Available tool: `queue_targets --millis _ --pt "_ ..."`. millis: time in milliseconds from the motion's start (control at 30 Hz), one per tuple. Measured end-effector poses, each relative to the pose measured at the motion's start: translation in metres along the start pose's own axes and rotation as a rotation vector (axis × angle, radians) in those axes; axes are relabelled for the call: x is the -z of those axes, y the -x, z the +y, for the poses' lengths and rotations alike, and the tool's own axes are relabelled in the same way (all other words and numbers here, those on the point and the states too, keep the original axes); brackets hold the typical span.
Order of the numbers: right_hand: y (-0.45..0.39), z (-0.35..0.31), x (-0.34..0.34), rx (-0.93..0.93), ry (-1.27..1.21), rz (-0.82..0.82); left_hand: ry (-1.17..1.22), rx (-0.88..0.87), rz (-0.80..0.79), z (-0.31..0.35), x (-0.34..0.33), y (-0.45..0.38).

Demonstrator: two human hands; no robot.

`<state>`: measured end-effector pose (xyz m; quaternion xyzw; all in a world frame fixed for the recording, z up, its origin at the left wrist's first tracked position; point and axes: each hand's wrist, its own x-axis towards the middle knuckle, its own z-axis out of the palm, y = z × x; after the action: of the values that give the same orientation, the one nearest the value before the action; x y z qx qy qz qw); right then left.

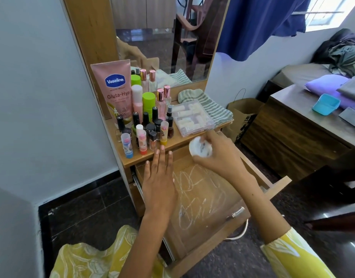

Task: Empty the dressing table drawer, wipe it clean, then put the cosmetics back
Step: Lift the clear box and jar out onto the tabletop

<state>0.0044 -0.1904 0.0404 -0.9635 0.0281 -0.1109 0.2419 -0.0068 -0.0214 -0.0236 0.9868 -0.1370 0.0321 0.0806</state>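
Head view: I saw the drawer pulled out, with white scribbles on its bottom.

My right hand curled round a small white jar above the drawer's back end. My left hand was flat, fingers straight, over the drawer's left side. The cosmetics stood on the dressing table top, beside a clear box and a striped cloth.

Scratched matt wooden drawer, glossy pink plastic lotion tube, striped woven cloth, clear plastic box
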Motion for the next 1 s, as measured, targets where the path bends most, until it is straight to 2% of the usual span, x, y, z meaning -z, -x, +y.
queue_targets --millis 100,200,400,600,800,1000 --pt "-0.023 -0.009 0.002 0.066 -0.057 0.142 0.007 -0.003 0.002 0.000 0.000 0.001" --pt "-0.039 -0.011 -0.003 0.055 -0.090 0.216 0.016 0.000 -0.004 -0.001 0.000 0.000" --pt "-0.058 -0.010 -0.021 0.033 -0.035 0.202 0.014 0.003 -0.009 -0.001 -0.001 -0.001" --pt "-0.061 -0.006 -0.032 0.070 -0.043 0.121 0.023 0.001 0.010 -0.001 0.000 0.000" --pt "-0.034 0.013 -0.040 0.083 0.030 0.273 0.036 -0.018 0.019 -0.001 0.004 0.001" --pt "-0.031 0.040 -0.037 -0.032 0.050 0.239 0.046 -0.022 0.008 0.003 0.010 0.002"
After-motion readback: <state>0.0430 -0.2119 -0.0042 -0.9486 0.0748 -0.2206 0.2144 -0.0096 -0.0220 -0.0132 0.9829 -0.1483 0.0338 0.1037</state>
